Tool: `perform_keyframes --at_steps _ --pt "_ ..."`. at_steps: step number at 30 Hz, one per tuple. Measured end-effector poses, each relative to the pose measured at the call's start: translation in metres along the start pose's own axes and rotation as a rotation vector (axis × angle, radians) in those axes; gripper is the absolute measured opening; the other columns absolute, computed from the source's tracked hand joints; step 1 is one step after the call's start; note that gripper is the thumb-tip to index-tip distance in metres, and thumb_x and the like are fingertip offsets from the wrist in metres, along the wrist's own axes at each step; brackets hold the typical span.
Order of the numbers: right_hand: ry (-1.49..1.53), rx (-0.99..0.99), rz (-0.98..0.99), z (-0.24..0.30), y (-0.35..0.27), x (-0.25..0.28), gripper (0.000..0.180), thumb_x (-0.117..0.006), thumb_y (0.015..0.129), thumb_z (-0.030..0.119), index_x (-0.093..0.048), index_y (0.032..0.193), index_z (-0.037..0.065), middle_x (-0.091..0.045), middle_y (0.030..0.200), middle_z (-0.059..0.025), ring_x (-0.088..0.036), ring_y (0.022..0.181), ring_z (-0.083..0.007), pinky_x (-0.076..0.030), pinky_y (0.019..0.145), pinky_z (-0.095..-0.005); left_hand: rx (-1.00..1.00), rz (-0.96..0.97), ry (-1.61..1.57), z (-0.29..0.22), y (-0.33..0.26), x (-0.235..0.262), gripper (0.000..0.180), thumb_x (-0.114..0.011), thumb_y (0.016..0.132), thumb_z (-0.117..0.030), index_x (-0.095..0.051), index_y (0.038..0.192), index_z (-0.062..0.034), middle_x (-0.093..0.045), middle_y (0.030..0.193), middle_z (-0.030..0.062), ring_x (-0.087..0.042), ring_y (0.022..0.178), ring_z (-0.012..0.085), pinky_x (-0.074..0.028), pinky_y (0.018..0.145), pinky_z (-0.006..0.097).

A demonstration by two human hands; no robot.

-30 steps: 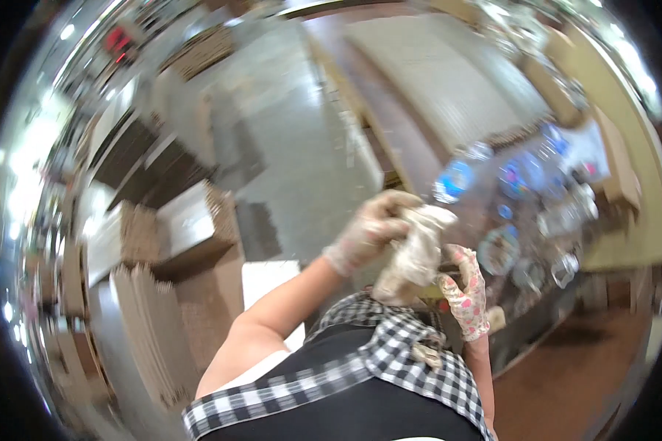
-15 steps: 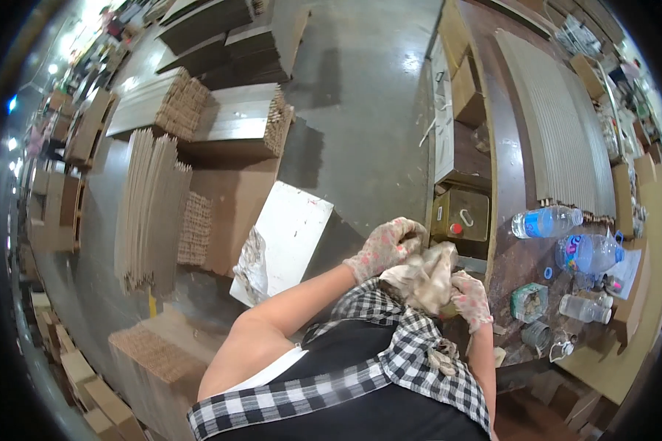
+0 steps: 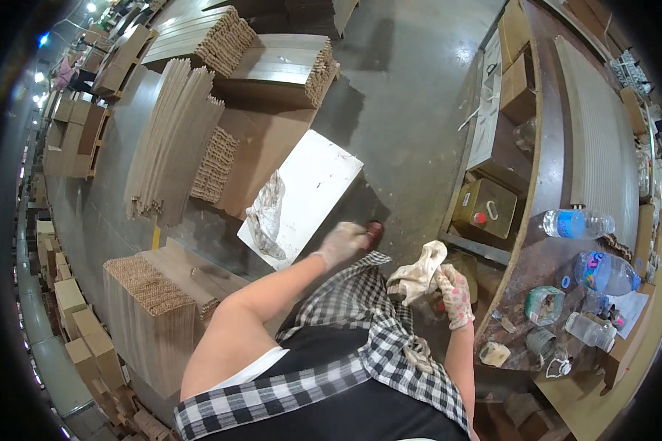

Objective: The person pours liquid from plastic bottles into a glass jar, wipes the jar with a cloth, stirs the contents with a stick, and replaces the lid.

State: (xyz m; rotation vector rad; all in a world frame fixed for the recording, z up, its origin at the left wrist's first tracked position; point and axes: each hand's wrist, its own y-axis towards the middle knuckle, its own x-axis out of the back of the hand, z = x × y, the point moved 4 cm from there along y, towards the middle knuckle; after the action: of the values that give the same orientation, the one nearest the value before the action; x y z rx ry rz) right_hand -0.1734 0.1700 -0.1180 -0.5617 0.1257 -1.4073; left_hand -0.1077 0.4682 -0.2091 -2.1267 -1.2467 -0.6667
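My right hand (image 3: 455,295), in a pale glove with pink dots, is closed on a crumpled, stained cream rag (image 3: 419,273) in front of the checked apron (image 3: 338,290). My left hand (image 3: 343,244), also gloved, is out over the near edge of a white board (image 3: 312,192), smeared by motion, so its fingers cannot be read. Just beyond it shows a dark reddish thing (image 3: 375,233), perhaps a shoe tip; whether they touch is unclear. A crumpled greyish-white cloth or sheet (image 3: 268,217) lies on the left part of the board.
At the right, a dark workbench (image 3: 518,316) bears water bottles (image 3: 577,223), a cut plastic container (image 3: 544,305), a sponge-like block (image 3: 495,354) and long grey strips (image 3: 599,125). A yellowish can (image 3: 485,209) sits on its lower shelf. Strip stacks (image 3: 173,140) and another stack (image 3: 151,301) stand left.
My left hand has left the rag and moved left and down toward the white board. The rag now hangs from my right hand alone. The whole view has shifted.
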Motion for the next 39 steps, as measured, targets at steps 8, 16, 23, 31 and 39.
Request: perform_keyframes --at_steps 8,16,23,31,39 --pt "0.132 -0.372 0.001 -0.028 -0.014 -0.051 0.022 -0.056 0.098 0.020 -0.065 0.097 0.000 -0.061 0.085 0.0000 -0.052 0.078 -0.0063 -0.044 0.067 -0.0244 1.018 -0.198 -0.042 0.302 -0.094 -0.022 0.043 -0.061 0.085 -0.033 -0.066 0.118 -0.0063 -0.058 0.128 0.0234 -0.053 0.123 0.0372 -0.041 0.107 0.041" --pt "-0.033 -0.229 0.308 -0.012 0.146 -0.202 0.018 -0.059 0.094 0.018 -0.059 0.089 0.001 -0.056 0.086 -0.0044 -0.051 0.082 -0.0146 -0.044 0.074 -0.0319 1.063 0.241 0.171 0.499 -0.187 -0.086 0.044 -0.061 0.084 -0.035 -0.064 0.125 -0.0208 -0.049 0.140 0.0216 -0.051 0.126 0.0354 -0.040 0.109 0.040" --pt "-0.441 -0.107 0.393 0.001 0.274 -0.328 0.029 -0.056 0.094 0.020 -0.058 0.118 0.004 -0.061 0.113 -0.0194 -0.059 0.105 -0.0379 -0.047 0.090 -0.0389 1.353 -0.045 -0.004 0.502 -0.153 -0.073 0.072 -0.063 0.083 -0.050 -0.055 0.134 0.0003 -0.034 0.152 0.0231 -0.040 0.135 0.0375 -0.035 0.113 0.041" --pt "-0.528 0.185 0.486 0.023 0.227 -0.334 0.059 -0.067 0.083 0.010 -0.046 0.138 0.006 -0.054 0.131 -0.0194 -0.056 0.118 -0.0342 -0.046 0.100 -0.0380 0.514 -0.067 -0.599 0.319 -0.110 0.032 0.034 -0.066 0.088 -0.026 -0.068 0.110 -0.0004 -0.069 0.106 0.0162 -0.065 0.104 0.0293 -0.049 0.093 0.036" --pt "-0.983 0.582 0.795 0.109 0.161 -0.305 0.081 -0.079 0.064 0.022 -0.049 0.138 0.009 -0.033 0.151 -0.0174 -0.033 0.136 -0.0434 -0.034 0.110 -0.0511 0.041 0.150 -1.208 0.091 -0.075 0.196 0.049 -0.075 0.081 -0.049 -0.073 0.104 -0.0063 -0.067 0.113 0.0090 -0.061 0.107 0.0183 -0.048 0.096 0.035"
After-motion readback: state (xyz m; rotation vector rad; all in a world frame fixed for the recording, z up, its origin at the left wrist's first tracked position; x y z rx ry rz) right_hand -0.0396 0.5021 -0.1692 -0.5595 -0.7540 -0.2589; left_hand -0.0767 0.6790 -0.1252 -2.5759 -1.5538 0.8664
